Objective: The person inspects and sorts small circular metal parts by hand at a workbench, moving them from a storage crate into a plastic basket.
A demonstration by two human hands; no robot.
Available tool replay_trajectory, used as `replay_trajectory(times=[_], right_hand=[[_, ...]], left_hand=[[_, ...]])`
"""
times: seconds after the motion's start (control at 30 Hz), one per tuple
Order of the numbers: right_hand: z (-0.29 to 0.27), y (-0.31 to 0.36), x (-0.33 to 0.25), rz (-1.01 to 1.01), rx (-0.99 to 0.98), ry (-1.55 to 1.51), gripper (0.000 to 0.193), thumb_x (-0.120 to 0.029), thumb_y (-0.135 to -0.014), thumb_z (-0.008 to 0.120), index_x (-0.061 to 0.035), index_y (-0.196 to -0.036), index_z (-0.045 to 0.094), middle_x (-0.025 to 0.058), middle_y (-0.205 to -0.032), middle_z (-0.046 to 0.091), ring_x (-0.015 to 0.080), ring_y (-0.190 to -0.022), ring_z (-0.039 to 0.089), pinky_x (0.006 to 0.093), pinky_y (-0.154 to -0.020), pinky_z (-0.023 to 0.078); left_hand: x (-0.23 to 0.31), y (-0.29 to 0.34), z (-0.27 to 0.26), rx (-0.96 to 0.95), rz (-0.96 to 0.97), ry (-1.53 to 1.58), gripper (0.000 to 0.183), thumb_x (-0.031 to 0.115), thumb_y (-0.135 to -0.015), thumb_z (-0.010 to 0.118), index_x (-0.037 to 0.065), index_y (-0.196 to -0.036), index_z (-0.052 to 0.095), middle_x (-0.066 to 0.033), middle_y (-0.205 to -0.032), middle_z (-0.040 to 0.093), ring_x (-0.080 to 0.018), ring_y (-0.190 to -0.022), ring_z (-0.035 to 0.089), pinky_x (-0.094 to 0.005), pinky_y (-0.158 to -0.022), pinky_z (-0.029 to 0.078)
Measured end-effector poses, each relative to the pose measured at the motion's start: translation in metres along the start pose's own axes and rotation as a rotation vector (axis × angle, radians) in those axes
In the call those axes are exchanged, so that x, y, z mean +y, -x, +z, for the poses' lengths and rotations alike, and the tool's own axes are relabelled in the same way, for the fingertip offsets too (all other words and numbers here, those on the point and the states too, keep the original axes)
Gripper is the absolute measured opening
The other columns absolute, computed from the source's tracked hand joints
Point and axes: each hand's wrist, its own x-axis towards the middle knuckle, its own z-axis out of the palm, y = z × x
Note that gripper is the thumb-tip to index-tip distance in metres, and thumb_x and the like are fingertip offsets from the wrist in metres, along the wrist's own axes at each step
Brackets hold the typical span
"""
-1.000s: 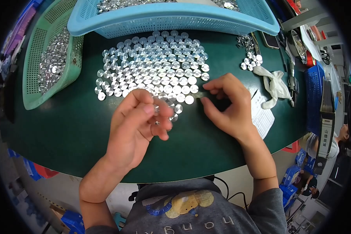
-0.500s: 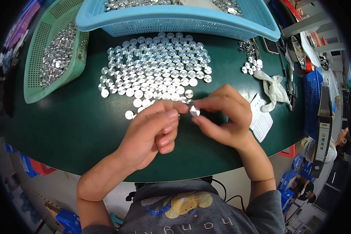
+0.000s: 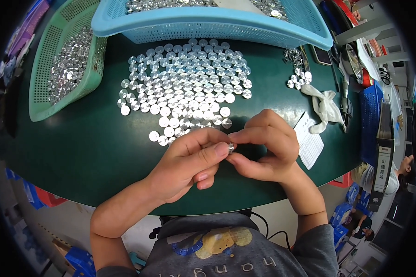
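Near the front edge of the green bench (image 3: pixel 111 157), a person's two bare hands meet over the bare surface, fingertip to fingertip. The left hand (image 3: pixel 187 159) has its grip closed, thumb and index finger pinching a small metal piece (image 3: pixel 231 147); its other fingers curl underneath. The right hand (image 3: pixel 270 147) comes to the same piece from the other side, its grip closed on it too, thumb below and index finger above. The fingers cover most of the piece, so its full shape is hard to make out.

Just beyond the hands, round shiny discs (image 3: pixel 185 85) lie flat in close rows, the nearest of them beside the left hand's knuckles. Behind the rows stands a light blue basket (image 3: pixel 208 18), and to the left a green basket (image 3: pixel 39 104); both hold heaps of small metal parts.

To the right of the discs, well apart from them, lie a dark heap of tiny parts (image 3: pixel 292 56) and a cluster of round silver pieces (image 3: pixel 299 79). Nearer the right hand are a crumpled white cloth (image 3: pixel 326 104) and a sheet of paper (image 3: pixel 310 147). A phone (image 3: pixel 322 55) rests farther back.
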Motion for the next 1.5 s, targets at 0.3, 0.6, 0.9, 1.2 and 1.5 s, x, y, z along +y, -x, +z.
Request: replay_trajectory(times=[0.3, 0.6, 0.9, 1.2, 1.5], right_hand=[[-0.002, 0.002, 0.0, 0.014, 0.006, -0.009, 0.024, -0.008, -0.056, 0.073, -0.0033, -0.077, 0.063, 0.0071, -0.069, 0.055, 0.017, -0.059, 0.055, 0.025, -0.049, 0.043], [-0.002, 0.003, 0.001, 0.006, -0.003, -0.019, 0.024, -0.008, -0.057, 0.074, -0.0025, -0.077, 0.063, 0.0073, -0.069, 0.055, 0.0175, -0.059, 0.054, 0.025, -0.049, 0.042], [0.003, 0.008, 0.011, 0.212, -0.024, 0.296, 0.023, -0.008, -0.055, 0.071, -0.0067, -0.075, 0.06, 0.0041, -0.065, 0.051, 0.0198, -0.056, 0.053, 0.0299, -0.048, 0.041], [0.008, 0.011, 0.016, 0.209, -0.07, 0.398, 0.022, -0.013, -0.056, 0.073, -0.0082, -0.072, 0.059, 0.0022, -0.063, 0.05, 0.0195, -0.056, 0.052, 0.0293, -0.05, 0.04], [0.004, 0.005, -0.002, 0.006, 0.017, 0.089, 0.027, -0.011, -0.053, 0.074, -0.0066, -0.077, 0.064, 0.0033, -0.067, 0.054, 0.0166, -0.057, 0.053, 0.0273, -0.049, 0.037]], left_hand=[[-0.001, 0.001, -0.004, 0.001, -0.002, 0.096, 0.014, 0.018, -0.09, 0.049, 0.004, -0.095, 0.05, 0.0047, -0.067, 0.042, -0.0011, -0.051, 0.035, -0.0179, -0.045, 0.032], [0.0, 0.0, -0.002, -0.007, -0.004, 0.136, 0.015, 0.019, -0.09, 0.051, 0.005, -0.092, 0.05, 0.0045, -0.066, 0.041, -0.002, -0.051, 0.037, -0.0178, -0.045, 0.031], [0.005, 0.0, -0.005, 0.174, 0.222, 0.071, 0.008, 0.012, -0.086, 0.051, 0.006, -0.086, 0.046, -0.0082, -0.081, 0.054, -0.0056, -0.05, 0.042, -0.0192, -0.042, 0.033], [0.006, 0.002, -0.01, 0.151, 0.198, 0.103, 0.013, 0.009, -0.086, 0.041, 0.003, -0.095, 0.049, -0.0035, -0.079, 0.05, -0.0054, -0.05, 0.038, -0.0194, -0.042, 0.032], [0.002, 0.003, -0.002, 0.095, -0.014, 0.053, 0.022, 0.019, -0.091, 0.046, 0.003, -0.105, 0.049, 0.0013, -0.072, 0.043, -0.0028, -0.053, 0.036, -0.0167, -0.041, 0.028]])
